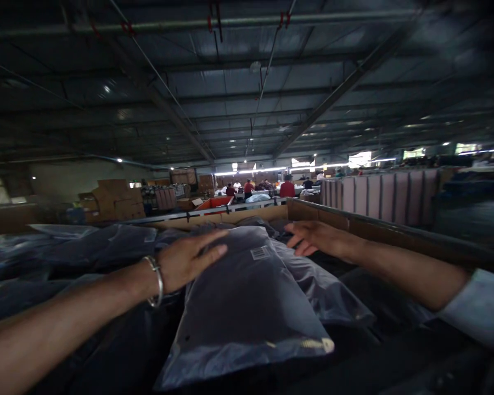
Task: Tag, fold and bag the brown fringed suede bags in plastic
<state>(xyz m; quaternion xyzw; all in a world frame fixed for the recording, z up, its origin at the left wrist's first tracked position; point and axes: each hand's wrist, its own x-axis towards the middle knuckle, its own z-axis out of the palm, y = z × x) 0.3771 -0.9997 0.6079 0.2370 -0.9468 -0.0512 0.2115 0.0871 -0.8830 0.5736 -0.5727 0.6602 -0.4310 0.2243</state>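
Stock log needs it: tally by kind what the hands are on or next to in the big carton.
Bagged dark garment with barcode label, on top: 1
Left hand, flat on that bag: 1
Right hand, open beside it: 1
Bracelet on left wrist: 1
Cardboard carton wall: 1
Total: 5
Bags underneath blur together, uncounted.

- A white barcode label (259, 253) sits on the upper part of the grey plastic garment bag (247, 307) at the frame's centre; its bars show, but any digits are too small and blurred to read.
- No other text, brand or number is legible anywhere.
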